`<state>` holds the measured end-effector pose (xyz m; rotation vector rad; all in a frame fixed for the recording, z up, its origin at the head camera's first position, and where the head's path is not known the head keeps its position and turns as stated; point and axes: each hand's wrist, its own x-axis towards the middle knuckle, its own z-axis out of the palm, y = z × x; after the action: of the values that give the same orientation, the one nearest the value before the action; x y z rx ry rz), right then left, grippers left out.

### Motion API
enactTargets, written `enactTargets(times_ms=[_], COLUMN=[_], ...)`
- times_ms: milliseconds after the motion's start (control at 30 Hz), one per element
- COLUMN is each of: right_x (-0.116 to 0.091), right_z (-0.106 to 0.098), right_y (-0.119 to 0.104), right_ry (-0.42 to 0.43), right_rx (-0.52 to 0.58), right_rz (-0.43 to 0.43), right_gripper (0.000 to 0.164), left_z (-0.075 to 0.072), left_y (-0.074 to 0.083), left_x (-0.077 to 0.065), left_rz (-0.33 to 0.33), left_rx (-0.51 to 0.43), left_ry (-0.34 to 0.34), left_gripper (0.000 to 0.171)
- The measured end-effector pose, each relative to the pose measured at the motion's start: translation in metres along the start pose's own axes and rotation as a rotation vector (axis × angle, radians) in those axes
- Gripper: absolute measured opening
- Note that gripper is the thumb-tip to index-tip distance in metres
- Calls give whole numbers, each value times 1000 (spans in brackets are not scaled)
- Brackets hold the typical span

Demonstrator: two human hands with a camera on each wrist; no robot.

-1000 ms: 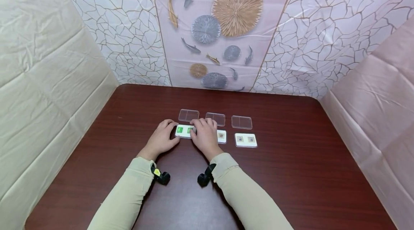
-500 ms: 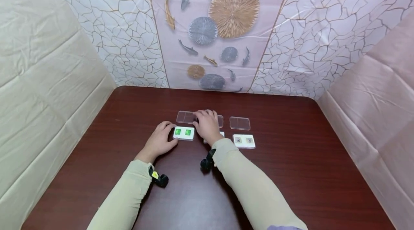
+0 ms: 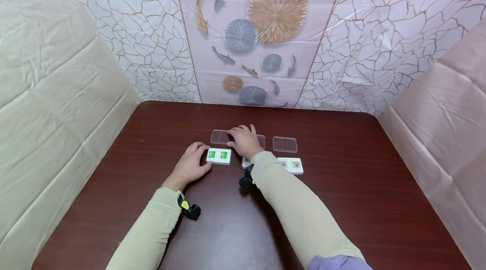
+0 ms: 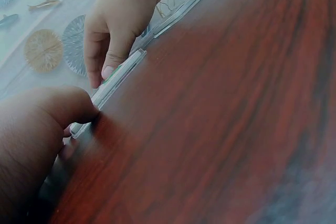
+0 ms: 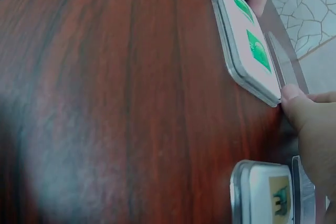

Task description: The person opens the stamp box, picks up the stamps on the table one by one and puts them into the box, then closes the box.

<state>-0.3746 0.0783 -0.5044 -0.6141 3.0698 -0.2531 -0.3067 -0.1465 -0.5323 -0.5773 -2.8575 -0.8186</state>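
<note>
My left hand (image 3: 188, 165) grips the left end of a flat white case (image 3: 219, 156) with two green pictures on its face. The case lies flat on the table; its left edge is between my thumb and fingers. Just behind it is a clear plastic lid (image 3: 219, 136) with a line across its middle. My right hand (image 3: 244, 142) is at that lid's right end, thumb in front and fingers behind, seeming to pinch it. In the right wrist view the right thumb (image 5: 292, 96) appears close to the case's corner (image 5: 273, 95).
A second white case (image 3: 246, 162) is partly hidden under my right wrist, its clear lid (image 3: 261, 140) behind my hand. A third white case (image 3: 294, 166) lies to the right, with another clear lid (image 3: 285, 144) behind it. A patterned cloth wall (image 3: 262, 71) backs the dark wooden table (image 3: 360, 185).
My right hand has left the right end of the green-picture case and moved back to the clear lid behind it. My left hand has stayed on the case.
</note>
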Motion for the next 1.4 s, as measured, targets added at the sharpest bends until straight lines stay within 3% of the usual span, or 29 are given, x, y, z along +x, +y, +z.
enactTargets(times_ms=[233, 467, 800, 1167, 1400], right_x=[-9, -20, -36, -48, -54], right_z=[-4, -5, -6, 0, 1], right_y=[-3, -1, -2, -7, -8], right_ry=[9, 41, 51, 112, 114], right_rx=[-50, -23, -27, -27, -23], right_rz=[-19, -80, -157, -263, -283], right_gripper=[50, 46, 42, 43, 46], left_z=[2, 2, 2, 0, 0], left_y=[-1, -2, -3, -4, -2], left_x=[2, 4, 4, 1, -1], left_rz=[-11, -7, -11, 6, 15], left_rx=[2, 2, -24, 3, -2], left_ry=[-15, -3, 0, -17, -15], left_gripper=[56, 57, 71, 65, 62])
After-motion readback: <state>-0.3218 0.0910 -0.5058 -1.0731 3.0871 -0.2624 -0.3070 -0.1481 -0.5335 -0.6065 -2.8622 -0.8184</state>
